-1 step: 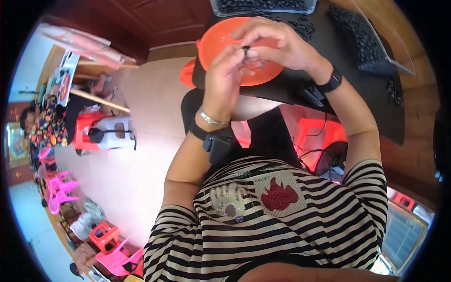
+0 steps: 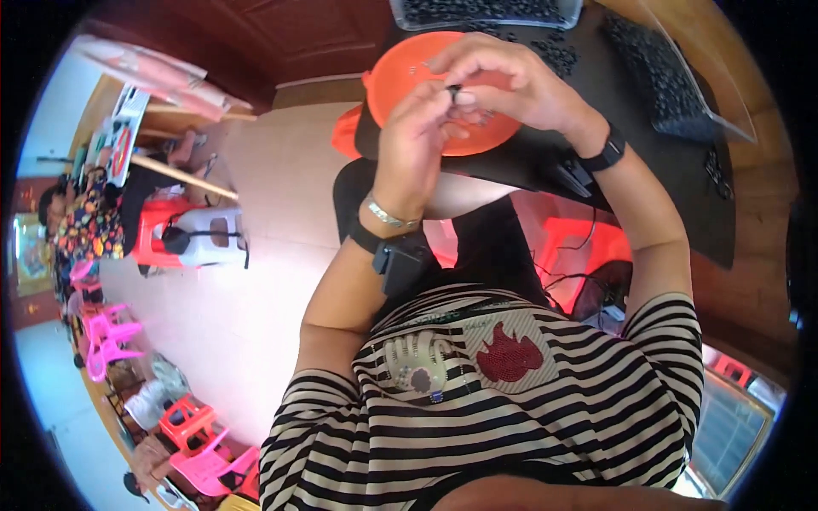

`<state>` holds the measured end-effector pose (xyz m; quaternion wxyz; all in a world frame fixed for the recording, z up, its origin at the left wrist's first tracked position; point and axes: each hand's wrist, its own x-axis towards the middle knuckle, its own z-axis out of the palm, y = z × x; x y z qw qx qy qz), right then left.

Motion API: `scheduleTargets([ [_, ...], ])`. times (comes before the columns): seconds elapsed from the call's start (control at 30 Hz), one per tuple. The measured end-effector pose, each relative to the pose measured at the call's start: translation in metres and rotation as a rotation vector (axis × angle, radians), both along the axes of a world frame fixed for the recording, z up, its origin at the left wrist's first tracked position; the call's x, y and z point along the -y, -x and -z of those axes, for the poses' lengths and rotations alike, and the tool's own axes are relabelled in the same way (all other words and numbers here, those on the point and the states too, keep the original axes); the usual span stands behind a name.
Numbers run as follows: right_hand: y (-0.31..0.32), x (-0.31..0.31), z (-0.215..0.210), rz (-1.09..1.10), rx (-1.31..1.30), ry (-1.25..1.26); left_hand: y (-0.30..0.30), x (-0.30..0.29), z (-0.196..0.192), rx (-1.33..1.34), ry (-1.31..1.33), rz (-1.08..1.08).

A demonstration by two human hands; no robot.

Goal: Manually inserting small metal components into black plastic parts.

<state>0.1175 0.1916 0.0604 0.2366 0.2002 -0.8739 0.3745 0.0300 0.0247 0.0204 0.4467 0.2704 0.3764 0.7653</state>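
Fingertips (image 2: 465, 99) meet on a small black piece (image 2: 453, 90)

The piece sits between the two hands, over the near part of a round, shallow orange bowl (image 2: 392, 83); its exact shape is too small to tell. The left hand (image 2: 411, 140) is mostly closed, thumb and forefinger pinched on the piece, the other fingers curled below; the right hand (image 2: 524, 89) comes from the other side, thumb tip against the piece, forefinger arched above it, the remaining fingers loosely bent; the hands touch, or nearly touch, at the piece, and which one bears the firmer grip I cannot tell.

A few tiny pale bits (image 2: 413, 71) lie in the bowl; the bowl stands on a matt black tabletop (image 2: 686, 192); loose small black parts (image 2: 558, 53) are scattered just beyond the right hand; a clear plastic tray (image 2: 578, 14) filled with similar parts stands behind the bowl; another dark heap (image 2: 656, 81) lies to the right beside a transparent sheet.

A silver-coloured bracelet (image 2: 388, 215) and a black strap with a boxy black device (image 2: 400, 266) circle the left wrist; a plain black band (image 2: 607, 152) circles the right; farther left, pink plastic chairs (image 2: 111, 341) stand on pale floor tiles (image 2: 281, 264).
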Motion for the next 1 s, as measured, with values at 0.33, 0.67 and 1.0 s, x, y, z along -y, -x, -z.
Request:
scheduleTargets([
  [0.33,-0.001,-0.004,0.004,0.063,0.010,0.021,0.000,0.017,0.002,-0.008,0.013,-0.067],
  [0.67,-0.009,-0.018,-0.004,0.317,0.024,-0.144,0.028,0.039,0.008,0.072,-0.043,-0.090],
  [1.0,0.000,-0.003,0.017,0.415,0.442,-0.423,0.025,0.036,0.007,0.045,-0.035,-0.125],
])
